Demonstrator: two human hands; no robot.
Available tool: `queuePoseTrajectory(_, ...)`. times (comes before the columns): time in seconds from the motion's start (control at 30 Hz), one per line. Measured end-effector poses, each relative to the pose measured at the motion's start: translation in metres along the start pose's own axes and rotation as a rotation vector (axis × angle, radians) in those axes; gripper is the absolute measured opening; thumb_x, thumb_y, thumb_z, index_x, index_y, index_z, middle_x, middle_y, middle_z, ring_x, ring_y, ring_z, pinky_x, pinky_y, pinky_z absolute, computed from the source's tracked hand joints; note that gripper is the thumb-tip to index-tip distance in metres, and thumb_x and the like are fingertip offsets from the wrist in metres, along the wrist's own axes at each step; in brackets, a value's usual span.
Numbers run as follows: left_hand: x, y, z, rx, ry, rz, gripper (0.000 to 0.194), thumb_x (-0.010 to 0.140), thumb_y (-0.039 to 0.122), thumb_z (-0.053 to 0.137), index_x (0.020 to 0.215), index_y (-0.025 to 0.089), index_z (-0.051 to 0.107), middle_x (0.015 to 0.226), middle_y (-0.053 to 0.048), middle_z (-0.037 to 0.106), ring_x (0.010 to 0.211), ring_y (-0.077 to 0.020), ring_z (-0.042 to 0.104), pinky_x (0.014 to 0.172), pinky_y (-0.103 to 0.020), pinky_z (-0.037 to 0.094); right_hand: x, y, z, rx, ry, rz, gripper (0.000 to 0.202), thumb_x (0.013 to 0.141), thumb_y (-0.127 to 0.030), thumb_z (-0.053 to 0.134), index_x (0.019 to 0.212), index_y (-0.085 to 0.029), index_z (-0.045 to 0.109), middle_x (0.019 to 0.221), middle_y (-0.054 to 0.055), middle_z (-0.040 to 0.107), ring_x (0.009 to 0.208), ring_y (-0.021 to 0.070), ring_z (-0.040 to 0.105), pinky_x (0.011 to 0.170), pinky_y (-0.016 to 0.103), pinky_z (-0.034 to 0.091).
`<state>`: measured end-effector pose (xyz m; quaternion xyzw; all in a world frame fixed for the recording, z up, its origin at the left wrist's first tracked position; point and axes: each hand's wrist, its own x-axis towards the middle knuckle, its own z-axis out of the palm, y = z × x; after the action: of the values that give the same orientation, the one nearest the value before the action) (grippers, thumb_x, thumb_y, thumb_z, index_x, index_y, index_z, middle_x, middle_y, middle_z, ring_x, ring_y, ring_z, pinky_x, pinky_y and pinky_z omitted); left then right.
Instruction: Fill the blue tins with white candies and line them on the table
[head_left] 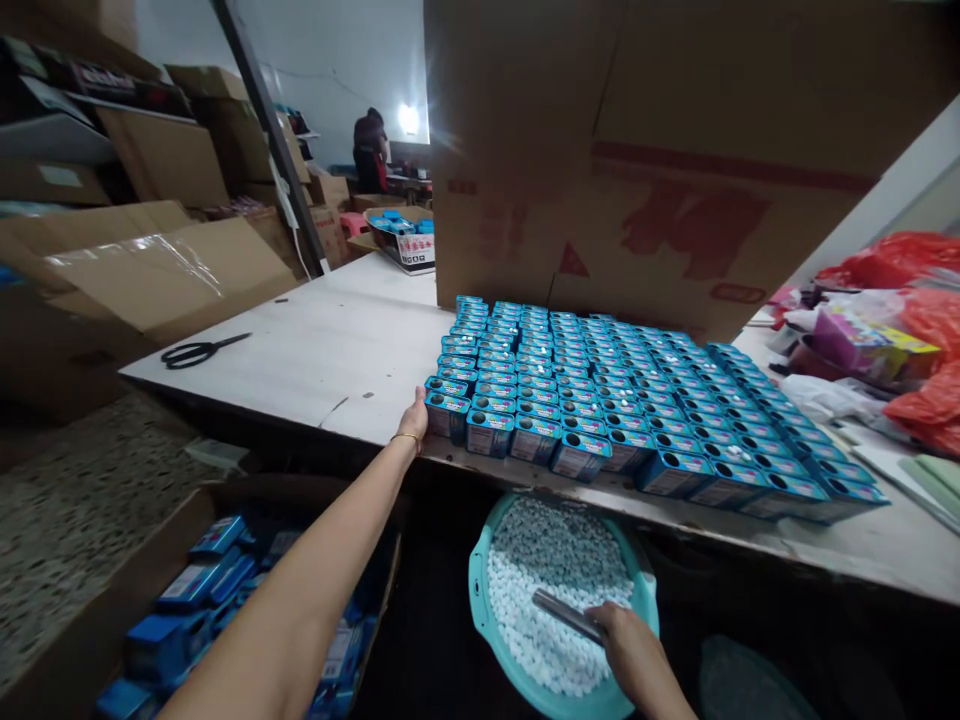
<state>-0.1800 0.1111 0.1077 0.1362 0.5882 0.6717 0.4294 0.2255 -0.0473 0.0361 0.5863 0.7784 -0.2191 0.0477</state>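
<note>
My left hand [412, 418] rests against the left side of the front corner box in a block of small blue boxes [491, 433]. Its fingers look stretched along the box side, partly hidden, and grip nothing that I can see. The boxes stand upright in tight rows on the table, each with a dark round opening on top; small white bits lie on some tops. Below the table edge, my right hand [626, 640] is closed around a narrow metal scoop [566, 610]. The scoop lies over white pellets [525, 640] filling a turquoise basin [480, 580].
Black scissors [199, 352] lie on the white table [330, 350]. A big cardboard box [525, 200] stands behind the rows. Lower left, a carton [90, 610] holds blue boxes. Red plastic bags [930, 350] are piled at right. A person [370, 150] stands far back.
</note>
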Motion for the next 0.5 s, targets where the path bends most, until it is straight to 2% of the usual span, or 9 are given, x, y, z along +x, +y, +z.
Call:
queuePoseTrajectory(0.1,-0.007,0.002,-0.007,0.028,0.079,0.089,0.04,0.073,0.046,0.054,0.093,0.012,0.062,0.089,-0.013,0.063,0.049,-0.0098,0.055,0.039,-0.017,0.035,0.002,0.001,0.003,0.001,0.035,-0.027,0.041,0.074,-0.01,0.033,0.087,-0.03,0.066,0.081,0.003,0.065,0.083,0.0162,0.059,0.068,0.023,0.039)
queuePoseTrajectory(0.17,-0.016,0.003,-0.03,0.067,0.134,0.235,0.038,0.075,0.044,0.052,0.096,0.014,0.062,0.094,-0.011,0.062,0.043,-0.0063,0.052,0.035,-0.015,0.032,0.002,0.006,0.006,-0.015,0.047,-0.052,0.044,0.075,-0.009,0.03,0.091,-0.029,0.065,0.083,0.004,0.065,0.083,0.0159,0.059,0.068,0.023,0.04)
queuePoseTrajectory(0.23,-0.026,-0.001,-0.066,0.121,0.187,0.369,0.037,0.076,0.043,0.048,0.097,0.015,0.061,0.094,-0.01,0.062,0.041,-0.0041,0.049,0.035,-0.014,0.032,0.002,0.012,0.01,-0.058,0.057,-0.037,0.048,0.074,-0.005,0.028,0.1,-0.027,0.062,0.095,0.006,0.064,0.091,0.0163,0.058,0.074,0.023,0.041)
queuePoseTrajectory(0.3,-0.038,-0.014,-0.115,0.2,0.235,0.407,0.037,0.075,0.041,0.049,0.099,0.016,0.061,0.094,-0.009,0.062,0.043,-0.0044,0.049,0.038,-0.015,0.036,0.001,0.015,0.011,-0.122,0.071,0.006,0.052,0.073,-0.003,0.027,0.108,-0.025,0.059,0.11,0.007,0.059,0.102,0.017,0.053,0.081,0.024,0.04)
queuePoseTrajectory(0.33,-0.045,-0.025,-0.143,0.26,0.275,0.377,0.037,0.072,0.041,0.051,0.099,0.017,0.061,0.093,-0.009,0.063,0.043,-0.0053,0.049,0.04,-0.016,0.038,0.001,0.014,0.011,-0.153,0.082,0.014,0.052,0.073,-0.002,0.027,0.109,-0.025,0.058,0.115,0.007,0.056,0.107,0.0172,0.051,0.084,0.025,0.039)
queuePoseTrajectory(0.4,-0.06,-0.055,-0.206,0.45,0.284,0.243,0.036,0.066,0.039,0.057,0.096,0.019,0.062,0.09,-0.006,0.065,0.05,-0.0107,0.054,0.046,-0.021,0.043,0.003,0.009,0.009,-0.201,0.102,-0.003,0.051,0.074,-0.002,0.027,0.106,-0.025,0.058,0.116,0.006,0.055,0.107,0.0168,0.05,0.083,0.025,0.04)
queuePoseTrajectory(0.5,-0.086,-0.112,-0.3,0.855,0.176,0.028,0.02,0.053,0.035,0.064,0.068,0.023,0.064,0.078,-0.005,0.067,0.079,-0.0254,0.06,0.07,-0.032,0.046,0.011,-0.001,0.006,-0.278,0.059,-0.009,0.048,0.075,-0.001,0.027,0.105,-0.024,0.058,0.105,0.007,0.06,0.092,0.017,0.058,0.075,0.026,0.043)
